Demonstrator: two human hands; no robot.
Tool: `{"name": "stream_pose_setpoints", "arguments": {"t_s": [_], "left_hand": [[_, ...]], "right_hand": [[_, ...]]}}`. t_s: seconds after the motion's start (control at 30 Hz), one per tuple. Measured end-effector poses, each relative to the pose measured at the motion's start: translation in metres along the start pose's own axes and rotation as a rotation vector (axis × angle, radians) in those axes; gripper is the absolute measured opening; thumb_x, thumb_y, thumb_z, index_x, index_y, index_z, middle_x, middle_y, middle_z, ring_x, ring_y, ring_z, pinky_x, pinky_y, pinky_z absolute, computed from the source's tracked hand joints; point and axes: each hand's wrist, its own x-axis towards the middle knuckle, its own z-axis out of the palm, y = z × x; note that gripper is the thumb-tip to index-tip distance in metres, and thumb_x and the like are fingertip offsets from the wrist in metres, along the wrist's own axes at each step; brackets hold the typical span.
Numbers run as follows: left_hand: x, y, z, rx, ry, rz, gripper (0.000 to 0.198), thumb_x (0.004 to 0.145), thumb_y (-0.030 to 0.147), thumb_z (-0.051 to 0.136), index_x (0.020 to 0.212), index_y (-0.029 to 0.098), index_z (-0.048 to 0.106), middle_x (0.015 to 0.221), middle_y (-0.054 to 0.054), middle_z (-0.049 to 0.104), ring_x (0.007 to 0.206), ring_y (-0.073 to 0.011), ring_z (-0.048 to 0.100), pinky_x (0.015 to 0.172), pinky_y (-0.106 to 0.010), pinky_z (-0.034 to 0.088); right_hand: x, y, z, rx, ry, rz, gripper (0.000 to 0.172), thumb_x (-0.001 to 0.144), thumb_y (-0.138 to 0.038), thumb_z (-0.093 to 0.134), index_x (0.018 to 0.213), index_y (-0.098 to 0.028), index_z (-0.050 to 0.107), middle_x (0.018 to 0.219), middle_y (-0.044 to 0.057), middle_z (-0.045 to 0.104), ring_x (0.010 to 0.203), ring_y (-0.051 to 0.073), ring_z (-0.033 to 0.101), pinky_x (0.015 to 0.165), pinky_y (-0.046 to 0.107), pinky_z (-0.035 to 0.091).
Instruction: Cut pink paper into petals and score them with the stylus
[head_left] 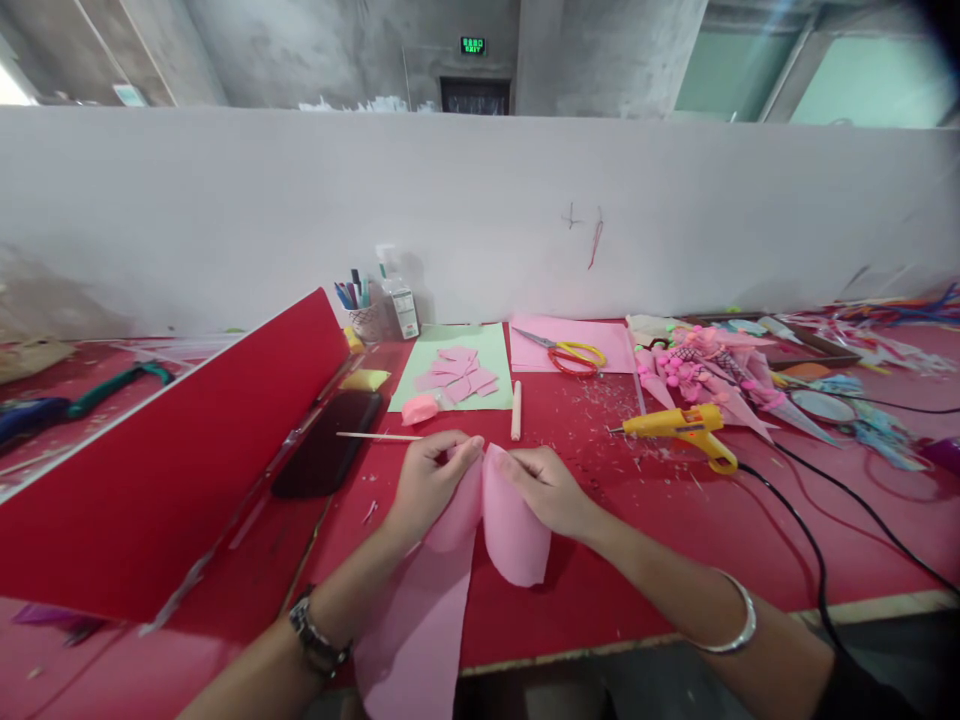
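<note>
Both my hands grip pink paper above the red tabletop [585, 600]. My left hand [439, 480] pinches the edge of a long pink paper sheet [416, 630] that hangs down past the table's front edge. In my right hand [544, 485], thumb and fingers are closed on a curled pink paper piece [517, 540]. The two parts meet near my fingertips, and a gap opens between them lower down; whether they are still joined I cannot tell. Just beyond my hands lie a short wooden stick [516, 410] and a thin stick [379, 436].
A yellow glue gun [679, 428] lies at the right with its black cord. Scissors [566, 352] rest on pink sheets at the back. Pink cut pieces [457, 373] cover a green sheet. Finished pink cones [705, 370] are heaped right. A red board [187, 470] stands left, beside a black phone [328, 443].
</note>
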Motion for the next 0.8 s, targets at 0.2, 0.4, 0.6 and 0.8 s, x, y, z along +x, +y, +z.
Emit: {"name": "stream_pose_setpoints", "arguments": {"t_s": [0.2,0.4,0.6,0.8], "left_hand": [[0.004,-0.006,-0.009,0.044,0.016,-0.018,0.031,0.077,0.035,0.049,0.052,0.015,0.047,0.05,0.004,0.039,0.049,-0.0078,0.034,0.044,-0.019,0.028],[0.007,-0.01,-0.014,0.082,0.047,-0.017,0.03,0.077,0.034,0.049,0.054,0.015,0.048,0.051,0.004,0.039,0.05,-0.0083,0.034,0.046,-0.02,0.026],[0.011,-0.011,-0.019,0.067,0.125,-0.053,0.03,0.077,0.035,0.049,0.054,0.015,0.048,0.052,0.004,0.039,0.051,-0.0085,0.033,0.046,-0.02,0.026],[0.014,-0.012,-0.022,-0.034,0.125,-0.141,0.026,0.075,0.041,0.051,0.086,0.017,0.056,0.069,0.001,0.055,0.06,-0.0114,0.047,0.053,-0.019,0.037]], "right_hand": [[0.002,0.005,-0.008,-0.049,0.099,0.015,0.04,0.084,-0.043,0.04,0.054,-0.018,0.028,0.052,-0.005,0.023,0.048,0.006,0.025,0.043,0.021,0.019],[0.006,0.005,-0.014,-0.132,0.137,0.001,0.041,0.083,-0.042,0.042,0.053,-0.018,0.028,0.052,-0.005,0.023,0.048,0.006,0.026,0.044,0.021,0.019],[0.006,0.005,-0.019,-0.066,0.118,0.029,0.034,0.079,-0.042,0.048,0.058,-0.017,0.037,0.055,-0.005,0.034,0.051,0.007,0.033,0.045,0.019,0.025],[0.007,0.01,-0.022,-0.069,0.065,0.088,0.03,0.079,-0.041,0.046,0.064,-0.015,0.046,0.058,-0.003,0.038,0.052,0.008,0.036,0.046,0.019,0.027]]}}
